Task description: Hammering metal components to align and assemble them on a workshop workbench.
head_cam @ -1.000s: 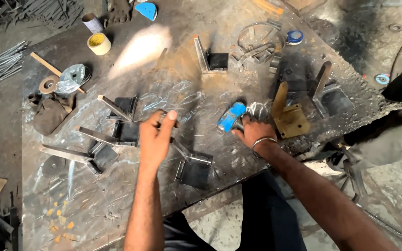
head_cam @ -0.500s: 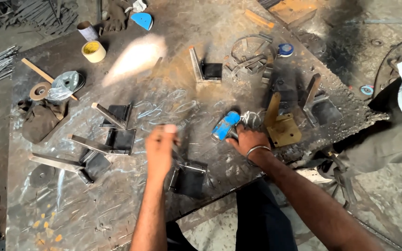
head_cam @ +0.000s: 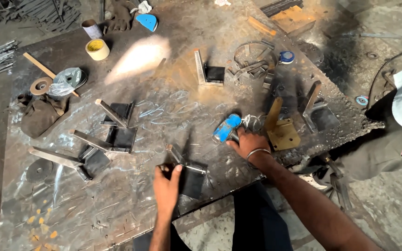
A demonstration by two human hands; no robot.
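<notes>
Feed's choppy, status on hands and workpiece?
Left hand on bracket near table edge. Right hand grips blue grinder. Nothing between them.

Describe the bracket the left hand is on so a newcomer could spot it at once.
On the scratched steel table, look along the near edge, left of the blue-bodied tool under the right hand. The welded bracket there touches the left hand; similar brackets lie untouched further left.

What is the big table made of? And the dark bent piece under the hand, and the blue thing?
Table: apparently bare steel plate, scratched, shiny in patches. Bent piece at the left hand: looks like dark, dull steel, with a bar standing on a flat plate. Blue tool by the right hand: probably plastic casing, smooth and bright.
</notes>
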